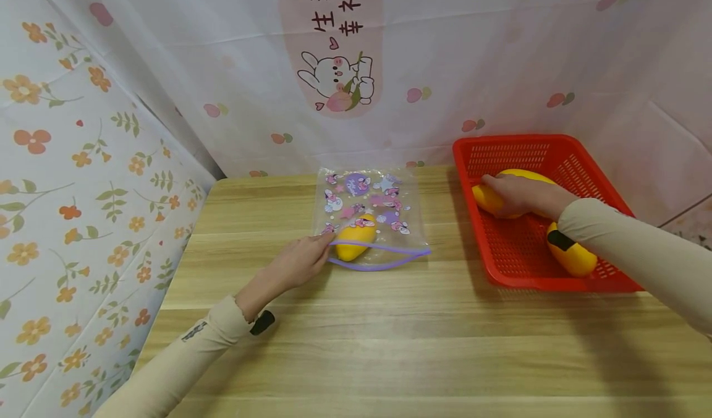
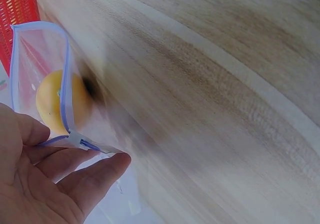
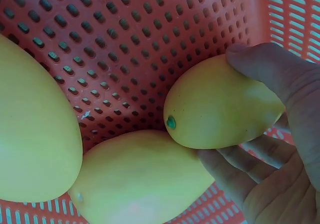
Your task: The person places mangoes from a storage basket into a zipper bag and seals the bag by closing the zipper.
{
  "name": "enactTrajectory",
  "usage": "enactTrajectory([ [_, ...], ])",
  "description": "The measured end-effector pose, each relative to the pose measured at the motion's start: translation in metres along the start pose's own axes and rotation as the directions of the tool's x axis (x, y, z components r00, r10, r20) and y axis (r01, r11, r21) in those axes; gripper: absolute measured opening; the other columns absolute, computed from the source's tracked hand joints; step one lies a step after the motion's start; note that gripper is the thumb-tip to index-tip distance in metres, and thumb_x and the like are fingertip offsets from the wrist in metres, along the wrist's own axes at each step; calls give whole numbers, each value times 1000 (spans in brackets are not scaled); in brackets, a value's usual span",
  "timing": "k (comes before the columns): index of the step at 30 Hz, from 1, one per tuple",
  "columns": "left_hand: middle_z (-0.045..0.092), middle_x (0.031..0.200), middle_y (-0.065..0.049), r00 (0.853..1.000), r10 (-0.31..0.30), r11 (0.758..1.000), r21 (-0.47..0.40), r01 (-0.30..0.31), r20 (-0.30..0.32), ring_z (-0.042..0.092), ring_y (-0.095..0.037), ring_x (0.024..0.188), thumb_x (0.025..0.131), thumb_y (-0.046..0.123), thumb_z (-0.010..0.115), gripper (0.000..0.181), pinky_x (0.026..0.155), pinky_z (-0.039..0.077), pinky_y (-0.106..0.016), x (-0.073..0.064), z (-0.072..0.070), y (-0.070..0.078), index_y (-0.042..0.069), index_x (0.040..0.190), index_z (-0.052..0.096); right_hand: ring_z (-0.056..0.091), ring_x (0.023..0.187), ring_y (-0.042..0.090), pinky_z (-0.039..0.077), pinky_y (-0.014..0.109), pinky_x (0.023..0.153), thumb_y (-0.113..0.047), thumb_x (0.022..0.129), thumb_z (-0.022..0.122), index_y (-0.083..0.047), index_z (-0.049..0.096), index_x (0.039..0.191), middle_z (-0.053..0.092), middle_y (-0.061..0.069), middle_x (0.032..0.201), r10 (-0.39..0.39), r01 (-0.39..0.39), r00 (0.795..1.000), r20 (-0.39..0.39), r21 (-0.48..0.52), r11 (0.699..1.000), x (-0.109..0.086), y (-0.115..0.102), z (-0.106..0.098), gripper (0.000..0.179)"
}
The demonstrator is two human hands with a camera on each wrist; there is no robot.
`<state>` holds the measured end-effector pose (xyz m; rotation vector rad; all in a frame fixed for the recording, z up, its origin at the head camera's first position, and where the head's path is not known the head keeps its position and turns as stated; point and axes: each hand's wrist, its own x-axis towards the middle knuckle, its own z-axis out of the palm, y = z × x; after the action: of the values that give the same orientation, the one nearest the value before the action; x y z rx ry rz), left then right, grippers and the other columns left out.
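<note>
Perhaps the right grip (image 1: 523, 195), clasping a smooth yellow oval fruit (image 3: 215, 106), risked slipping; mid-frame, the left grip (image 1: 295, 262) pinched a clear plastic bag (image 1: 374, 211).

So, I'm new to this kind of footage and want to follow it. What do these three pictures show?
There's no machine here, just a person working bare-handed. The wide picture comes from a camera worn on the head, looking forward and down; the other two come from cameras on each wrist.

On the wooden table are a clear zip bag, with one yellow fruit inside, and a red basket. The left hand pinches the bag's edge at its open mouth. The right hand reaches into the basket and holds a second fruit; a third fruit and fourth fruit lie there too.
</note>
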<state>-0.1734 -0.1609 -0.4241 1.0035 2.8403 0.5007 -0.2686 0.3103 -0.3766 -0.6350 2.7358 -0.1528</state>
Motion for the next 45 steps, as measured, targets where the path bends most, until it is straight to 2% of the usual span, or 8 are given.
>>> enactTrajectory([
  [8,68,119,-19,1000,-6,1000,11,6,23,52,-19,67,106,10,52,36,62,49,-34,2,0,-1,-4,138,55,55,93,32,50,55,87,-9,78,87,2,50,132,59,10,98,-18,17,1000,-25,-23,1000,-2,1,2,66],
  [17,67,123,-20,999,-7,1000,3,7,33,53,-19,68,106,11,51,35,63,49,-35,3,-1,-1,-2,138,56,57,96,36,49,58,90,-9,73,91,6,50,132,61,14,104,-15,15,1000,-16,-25,1000,-9,0,0,73],
  [24,69,114,-17,999,-10,1000,6,10,40,51,-18,65,106,11,52,35,59,46,-33,3,-2,-1,-3,138,56,57,99,37,49,60,90,-11,73,92,5,49,136,62,16,110,-18,18,1000,-10,-34,999,-13,-1,-5,78],
  [27,68,98,-12,999,-4,1000,12,3,40,48,-16,61,106,11,52,30,55,43,-30,3,-2,-1,-1,132,59,56,99,37,50,60,89,-12,73,91,5,49,135,61,17,111,-30,30,1000,-7,-36,999,-15,-1,-6,76],
  [31,56,79,-3,999,0,1000,11,-1,48,45,-15,57,106,11,52,26,51,40,-29,4,-2,-1,0,128,59,56,100,37,50,60,89,-12,74,91,5,49,136,61,16,112,-35,34,999,-7,-35,999,-18,-2,-6,77],
  [41,61,85,-5,997,-16,1000,14,15,71,45,-14,57,106,12,51,33,53,41,-29,4,-3,-2,-2,136,57,58,100,37,51,59,89,-12,71,93,10,50,136,63,19,114,-26,25,1000,-9,-38,999,-26,-8,-8,81],
  [45,68,98,-12,997,-17,1000,19,16,69,46,-15,58,106,12,52,35,53,41,-30,3,-3,-2,-3,137,57,58,102,36,52,59,89,-13,70,94,9,50,136,63,17,117,-23,22,999,-22,-26,999,-31,-8,-10,82],
])
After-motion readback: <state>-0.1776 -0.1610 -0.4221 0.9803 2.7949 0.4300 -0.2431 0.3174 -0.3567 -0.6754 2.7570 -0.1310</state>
